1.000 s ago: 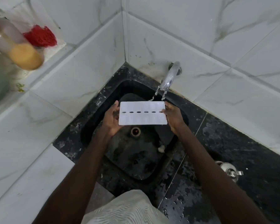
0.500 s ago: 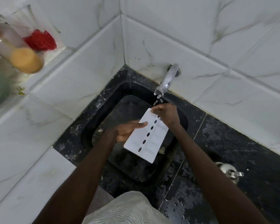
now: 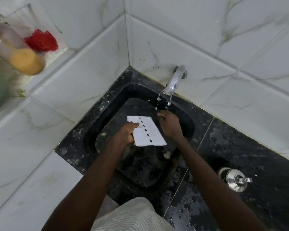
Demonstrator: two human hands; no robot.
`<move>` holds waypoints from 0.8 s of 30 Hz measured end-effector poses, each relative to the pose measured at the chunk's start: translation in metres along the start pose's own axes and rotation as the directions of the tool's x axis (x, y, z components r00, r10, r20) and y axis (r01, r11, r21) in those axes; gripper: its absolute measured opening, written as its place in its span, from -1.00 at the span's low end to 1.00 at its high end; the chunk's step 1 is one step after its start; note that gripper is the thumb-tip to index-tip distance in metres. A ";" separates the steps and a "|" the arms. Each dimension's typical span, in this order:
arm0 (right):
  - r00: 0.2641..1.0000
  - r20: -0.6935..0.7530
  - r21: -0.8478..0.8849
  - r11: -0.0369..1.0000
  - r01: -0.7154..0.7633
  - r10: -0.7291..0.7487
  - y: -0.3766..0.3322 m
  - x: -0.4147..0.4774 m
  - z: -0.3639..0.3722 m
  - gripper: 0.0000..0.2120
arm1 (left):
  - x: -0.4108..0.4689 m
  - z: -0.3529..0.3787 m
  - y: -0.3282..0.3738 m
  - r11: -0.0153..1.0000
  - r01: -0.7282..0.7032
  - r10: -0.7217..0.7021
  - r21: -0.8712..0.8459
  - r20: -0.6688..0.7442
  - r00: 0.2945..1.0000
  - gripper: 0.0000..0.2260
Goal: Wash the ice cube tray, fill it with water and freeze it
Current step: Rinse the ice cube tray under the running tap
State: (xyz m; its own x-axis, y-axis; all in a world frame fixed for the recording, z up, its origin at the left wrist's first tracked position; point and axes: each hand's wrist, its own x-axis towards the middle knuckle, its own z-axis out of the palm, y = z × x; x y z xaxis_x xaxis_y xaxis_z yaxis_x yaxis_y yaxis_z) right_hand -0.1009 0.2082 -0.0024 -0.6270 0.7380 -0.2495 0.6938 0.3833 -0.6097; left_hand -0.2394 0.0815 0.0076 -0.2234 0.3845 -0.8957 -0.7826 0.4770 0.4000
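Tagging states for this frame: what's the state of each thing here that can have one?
Tap: running, thin broken stream.
Ice cube tray: held tilted, beside the stream.
Left hand: grips the tray's edge.
Right hand: off the tray, fingers under the stream, holding nothing.
Sink: wet, not filled.
Bottle: partly full of yellow liquid.

Open from above over the sink, hemmed at the back and left by tiled walls. Blocked at the back right by the tap and its falling stream; in mid-basin by the ice cube tray, gripped in the left hand, right hand just beside. Free along the wet black counter, save for a steel lidded pot.
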 end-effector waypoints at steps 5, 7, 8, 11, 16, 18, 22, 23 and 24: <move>0.991 0.133 -0.203 0.978 0.055 -0.028 0.000 0.001 0.000 -0.62 | 0.000 0.017 -0.010 0.996 -0.082 0.085 -0.045 0.088 0.992 -0.64; 0.992 0.125 -0.232 0.972 0.043 -0.014 0.000 -0.002 0.003 -0.60 | 0.000 0.025 -0.013 0.993 -0.109 0.112 -0.047 0.078 0.991 -0.64; 0.992 0.127 -0.232 0.972 0.044 -0.014 0.000 -0.003 0.004 -0.59 | -0.002 0.029 -0.014 0.991 -0.124 0.127 -0.048 0.068 0.990 -0.64; 0.987 0.151 -0.204 0.975 0.091 -0.061 0.003 -0.006 0.002 -0.60 | -0.004 0.033 -0.015 0.982 -0.178 0.179 -0.054 0.002 0.984 -0.67; 0.999 0.044 -0.262 0.965 0.023 -0.012 0.011 -0.003 -0.008 -0.56 | -0.002 0.036 -0.025 0.965 -0.256 0.255 -0.051 -0.021 0.967 -0.70; 0.993 0.103 -0.226 0.971 0.072 -0.050 0.005 -0.002 -0.004 -0.55 | -0.004 0.036 -0.025 0.957 -0.283 0.283 -0.070 -0.005 0.959 -0.70; 0.992 0.035 -0.226 0.966 0.125 -0.121 0.004 -0.001 -0.011 -0.61 | -0.003 0.032 -0.025 0.942 -0.331 0.330 -0.057 -0.033 0.943 -0.67; 0.994 -0.007 -0.248 0.964 0.100 -0.105 0.005 0.000 -0.013 -0.60 | -0.004 0.033 -0.026 0.940 -0.336 0.335 -0.050 -0.030 0.942 -0.67; 0.996 -0.026 -0.258 0.964 0.071 -0.081 0.005 0.000 -0.015 -0.58 | -0.005 0.035 -0.027 0.940 -0.339 0.338 -0.044 -0.025 0.941 -0.67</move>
State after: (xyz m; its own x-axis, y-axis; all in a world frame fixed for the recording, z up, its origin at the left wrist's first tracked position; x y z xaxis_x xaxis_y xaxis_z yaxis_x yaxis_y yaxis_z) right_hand -0.0926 0.2184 0.0057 -0.6714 0.7189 -0.1799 0.7152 0.5649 -0.4115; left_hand -0.1969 0.0939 0.0079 -0.4893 0.5034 -0.7122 -0.6853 0.2831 0.6710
